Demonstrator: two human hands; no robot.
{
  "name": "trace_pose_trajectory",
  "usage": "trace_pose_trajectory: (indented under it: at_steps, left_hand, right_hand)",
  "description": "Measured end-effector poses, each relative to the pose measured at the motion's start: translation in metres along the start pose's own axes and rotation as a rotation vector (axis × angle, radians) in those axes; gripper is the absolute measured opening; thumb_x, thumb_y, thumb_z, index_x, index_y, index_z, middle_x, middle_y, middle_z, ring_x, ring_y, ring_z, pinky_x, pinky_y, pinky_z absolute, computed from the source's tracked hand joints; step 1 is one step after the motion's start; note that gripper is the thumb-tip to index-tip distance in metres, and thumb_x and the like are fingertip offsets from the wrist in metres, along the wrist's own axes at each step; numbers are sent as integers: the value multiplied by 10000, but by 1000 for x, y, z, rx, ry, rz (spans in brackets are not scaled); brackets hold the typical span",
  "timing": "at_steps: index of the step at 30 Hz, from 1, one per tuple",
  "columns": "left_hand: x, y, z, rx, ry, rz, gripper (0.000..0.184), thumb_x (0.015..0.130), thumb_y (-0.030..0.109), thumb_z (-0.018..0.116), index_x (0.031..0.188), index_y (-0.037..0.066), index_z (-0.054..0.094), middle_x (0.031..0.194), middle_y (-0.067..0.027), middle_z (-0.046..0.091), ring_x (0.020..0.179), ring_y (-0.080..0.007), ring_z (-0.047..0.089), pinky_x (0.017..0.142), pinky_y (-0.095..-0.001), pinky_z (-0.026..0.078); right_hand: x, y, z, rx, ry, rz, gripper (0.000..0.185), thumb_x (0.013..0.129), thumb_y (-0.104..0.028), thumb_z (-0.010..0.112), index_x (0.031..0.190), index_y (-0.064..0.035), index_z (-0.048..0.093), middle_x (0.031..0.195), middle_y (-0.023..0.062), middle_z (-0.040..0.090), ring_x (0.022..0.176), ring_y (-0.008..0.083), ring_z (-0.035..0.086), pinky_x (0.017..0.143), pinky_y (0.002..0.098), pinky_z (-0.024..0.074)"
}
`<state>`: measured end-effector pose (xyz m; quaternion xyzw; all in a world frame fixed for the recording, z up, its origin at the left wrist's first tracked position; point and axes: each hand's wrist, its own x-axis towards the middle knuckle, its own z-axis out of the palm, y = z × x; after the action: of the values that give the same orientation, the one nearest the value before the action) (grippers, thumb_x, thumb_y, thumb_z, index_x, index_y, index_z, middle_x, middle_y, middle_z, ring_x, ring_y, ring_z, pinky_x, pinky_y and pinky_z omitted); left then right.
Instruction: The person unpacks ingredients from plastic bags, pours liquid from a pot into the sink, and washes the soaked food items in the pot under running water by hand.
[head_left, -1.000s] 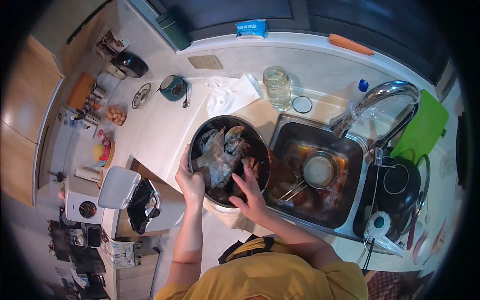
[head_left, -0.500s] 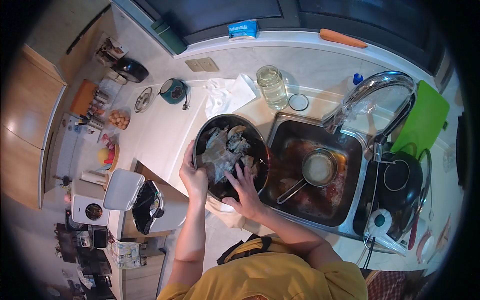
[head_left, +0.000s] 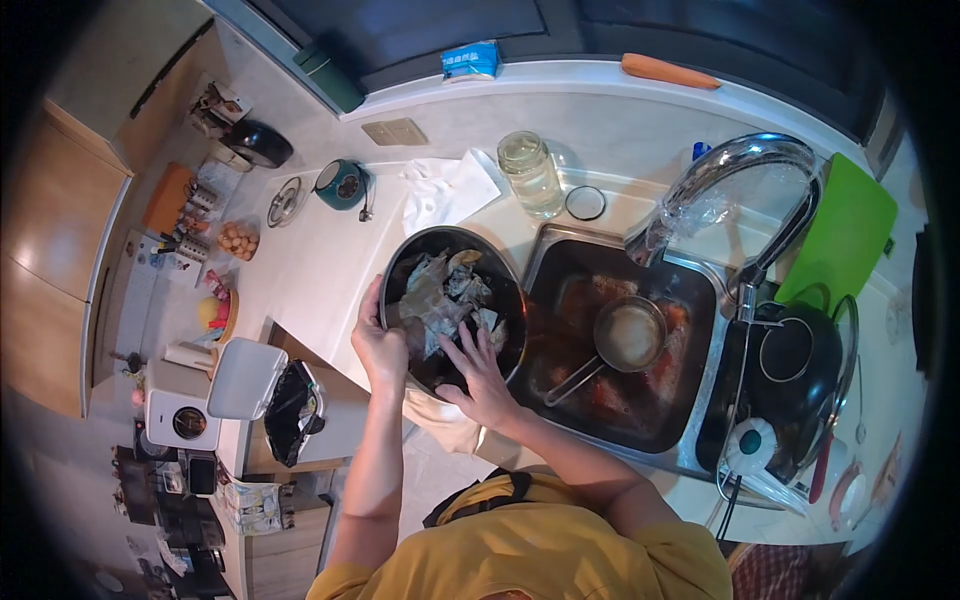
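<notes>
Left hand steadies the pot, right hand spread over its contents

At the far left, the eggs sit on the counter, well apart from your work. Below them in view stands the bin, its lid raised, and nearer the window is the teal electric pot.

Your left hand holds the deep pot at its left side, thumb by the rim, fingers close together along the outer wall; their tips are partly hidden. The pot is between your hands, just beside the sink, its opening facing up to you. You cannot tell whether it rests on the counter. Inside lie pale, crumpled pieces, too unclear to name.

Your right hand reaches over the near rim, fingers spread and pinching nothing you can see. The fingertips are at the pieces; firm contact is unclear. The step in hand looks like feeling through or steadying the contents. Any further move seems to call for a secure left hold and light right fingers, as the pieces may slip.

Beyond the pot stands the glass jar, the round lid beside it. Farther right, the sink holds a saucepan amid reddish-brown residue, near the faucet.
</notes>
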<state>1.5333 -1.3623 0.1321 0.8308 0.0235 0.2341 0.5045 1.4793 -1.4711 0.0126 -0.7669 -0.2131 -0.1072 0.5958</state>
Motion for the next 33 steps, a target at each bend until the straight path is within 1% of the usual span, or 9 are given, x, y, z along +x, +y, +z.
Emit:
trace_pose_trajectory:
  at_steps: [4,6,9,17,26,28,29,31,33]
  left_hand:
    - [-1,1,3,-15,-6,15,675,576,-211,337,1224,-71,466,1149,-141,564,1079,-184,527,945,-261,364]
    - [-1,4,5,-18,-14,22,674,579,-210,335,1227,-73,462,1150,-141,564,1082,-186,527,946,-261,363]
    - [0,2,6,-5,-31,40,674,582,-207,334,1231,-76,458,1152,-144,562,1085,-191,526,950,-262,358]
    - [-2,12,7,97,-28,57,687,566,-213,333,1225,-73,467,1159,-150,558,1094,-194,522,961,-265,347]
    - [-4,5,10,23,-34,39,700,556,-215,325,1226,-68,468,1183,-149,544,1121,-202,506,976,-265,335]
    - [-5,5,13,-1,-43,32,704,551,-217,322,1222,-66,472,1195,-147,535,1134,-206,497,991,-277,326]
    - [-6,3,14,-2,-47,34,704,551,-217,322,1222,-66,472,1195,-147,535,1134,-206,497,991,-277,326]
    - [-7,0,16,12,-65,74,653,588,-181,411,1203,10,520,1229,-119,534,1221,-221,429,1047,-345,255]
    - [-10,6,20,68,-82,97,652,590,-172,428,1206,25,518,1245,-107,527,1238,-226,412,1063,-379,209]
  right_hand:
    - [0,-1,-1,-17,18,-5,719,787,-379,608,1387,-161,277,1422,245,173,1248,552,142,1016,590,145]
    - [-1,-3,-3,-8,20,1,714,780,-292,630,1385,-137,284,1447,215,141,1287,515,104,1042,545,152]
    - [-3,-1,-2,21,44,-5,700,784,-271,627,1380,-124,293,1444,217,152,1287,511,115,1041,540,165]
    - [-3,-1,1,22,58,9,691,776,-234,635,1373,-118,307,1441,218,163,1289,506,121,1045,530,165]
    - [-5,0,1,42,90,12,681,773,-225,641,1364,-115,321,1436,226,175,1302,492,104,1052,518,160]
    - [-7,2,1,49,92,18,680,774,-229,639,1364,-116,321,1436,228,175,1305,489,99,1052,518,161]
    - [-7,5,1,71,102,8,682,784,-252,629,1372,-132,305,1438,224,163,1289,507,115,1034,556,157]
    - [-9,5,-1,94,114,-2,684,795,-275,619,1380,-149,289,1440,220,151,1274,525,131,1017,594,154]
    - [-11,4,-5,130,92,61,683,778,-225,634,1368,-112,310,1446,229,144,1319,470,79,1057,510,153]
